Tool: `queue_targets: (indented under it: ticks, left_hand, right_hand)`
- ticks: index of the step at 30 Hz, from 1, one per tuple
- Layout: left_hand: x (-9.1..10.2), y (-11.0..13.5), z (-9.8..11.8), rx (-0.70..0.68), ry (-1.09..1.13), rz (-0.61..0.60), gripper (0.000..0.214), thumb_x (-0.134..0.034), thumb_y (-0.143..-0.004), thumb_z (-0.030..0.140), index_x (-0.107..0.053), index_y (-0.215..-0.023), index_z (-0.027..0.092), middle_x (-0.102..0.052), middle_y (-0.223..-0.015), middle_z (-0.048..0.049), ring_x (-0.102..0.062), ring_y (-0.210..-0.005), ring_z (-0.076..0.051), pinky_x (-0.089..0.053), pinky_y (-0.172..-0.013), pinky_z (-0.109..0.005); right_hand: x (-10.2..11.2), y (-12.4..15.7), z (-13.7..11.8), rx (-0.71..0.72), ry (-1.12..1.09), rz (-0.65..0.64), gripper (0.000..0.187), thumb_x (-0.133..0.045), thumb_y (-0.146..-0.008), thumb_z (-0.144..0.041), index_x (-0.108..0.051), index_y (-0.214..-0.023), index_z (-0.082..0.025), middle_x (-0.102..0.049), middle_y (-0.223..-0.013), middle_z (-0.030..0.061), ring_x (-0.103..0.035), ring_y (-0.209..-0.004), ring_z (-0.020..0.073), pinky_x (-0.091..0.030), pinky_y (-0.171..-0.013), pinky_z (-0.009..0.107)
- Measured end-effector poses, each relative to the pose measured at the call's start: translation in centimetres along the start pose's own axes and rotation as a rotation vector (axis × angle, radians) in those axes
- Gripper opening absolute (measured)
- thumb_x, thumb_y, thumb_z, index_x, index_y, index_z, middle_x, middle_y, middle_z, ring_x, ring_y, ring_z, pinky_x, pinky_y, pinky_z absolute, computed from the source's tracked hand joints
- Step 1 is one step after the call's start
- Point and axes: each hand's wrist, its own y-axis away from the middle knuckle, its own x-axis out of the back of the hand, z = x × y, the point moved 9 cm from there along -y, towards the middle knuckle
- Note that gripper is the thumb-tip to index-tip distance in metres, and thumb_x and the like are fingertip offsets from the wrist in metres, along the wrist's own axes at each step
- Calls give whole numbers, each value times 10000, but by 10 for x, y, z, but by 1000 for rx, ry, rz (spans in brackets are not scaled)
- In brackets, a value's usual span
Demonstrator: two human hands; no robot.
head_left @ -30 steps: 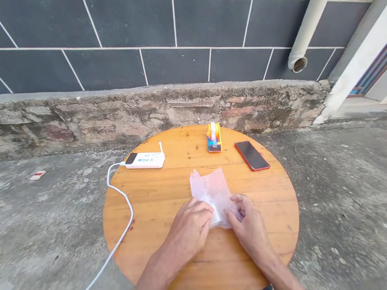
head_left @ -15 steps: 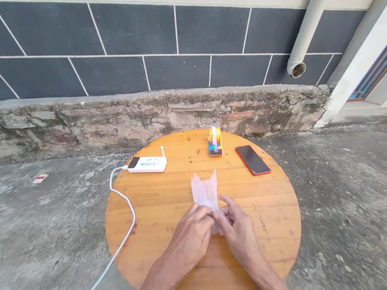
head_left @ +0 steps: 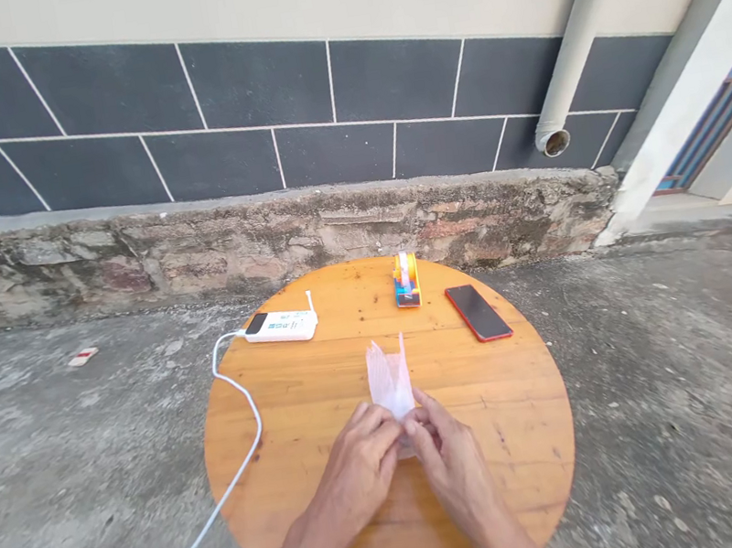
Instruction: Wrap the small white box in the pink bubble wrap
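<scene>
A thin translucent white plastic bag stands gathered into a narrow strip over the middle of the round wooden table. My left hand pinches its near end from the left. My right hand pinches the same end from the right, so the fingertips of both hands meet at the bag. The part of the bag inside the fingers is hidden.
At the table's far side lie a white power bank with a white cable running off to the left, a small colourful box and a red-edged phone. Rough concrete floor surrounds the table. A stone ledge, tiled wall and drainpipe stand behind.
The bag, spread flat on the table a second ago, is now bunched narrow and upright. Both hands have closed in together on its near end. The view has tilted up slightly.
</scene>
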Motion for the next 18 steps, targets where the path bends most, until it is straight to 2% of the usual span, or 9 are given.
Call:
queue_targets:
  ticks: [3, 5, 8, 12, 14, 18]
  left_hand:
    - [3, 3, -7, 56, 62, 59, 155, -456, -862, 75, -548, -822, 193, -582, -810, -12, -526, -804, -167, -439, -710, -288]
    - [4, 5, -6, 24, 94, 88, 164, -452, -865, 76, -553, -803, 189, -592, -824, -22, -530, -815, -169, -443, -726, -293]
    - [4, 11, -1, -50, 130, 88, 219, -417, -880, 65, -597, -884, 190, -604, -932, -51, -534, -889, -174, -454, -770, -297]
    - [4, 15, 4, -80, 114, 69, 298, -380, -878, 48, -629, -940, 200, -593, -992, -73, -531, -943, -187, -467, -800, -310]
    - [4, 15, 4, -81, 95, 79, 311, -382, -874, 51, -643, -947, 204, -588, -988, -77, -534, -942, -190, -474, -801, -314]
    - [2, 17, -1, -56, 94, 137, 305, -395, -872, 66, -653, -935, 215, -576, -976, -75, -550, -910, -181, -483, -772, -302]
  right_hand:
    - [4, 6, -4, 13, -71, -24, 375, -427, -925, -316, -518, -1248, -147, -699, -1006, 93, -659, -891, 198, -517, -794, 299]
    - [7, 9, -2, 25, -113, -10, 380, -456, -908, -319, -525, -1247, -160, -700, -1018, 94, -664, -884, 200, -529, -788, 305]
    - [6, 9, 5, 42, -142, -13, 385, -490, -885, -305, -527, -1241, -161, -700, -1021, 102, -668, -851, 198, -540, -771, 313]
    - [2, 8, 11, 39, -163, -43, 358, -460, -895, -259, -534, -1233, -169, -701, -1022, 96, -670, -863, 195, -544, -785, 316]
    - [1, 6, 10, 61, -120, -46, 366, -464, -888, -244, -528, -1242, -171, -703, -1010, 90, -673, -833, 191, -549, -771, 319]
    - [1, 2, 2, 146, 125, -38, 387, -483, -848, -172, -550, -1228, -187, -710, -942, 65, -655, -776, 192, -542, -749, 337]
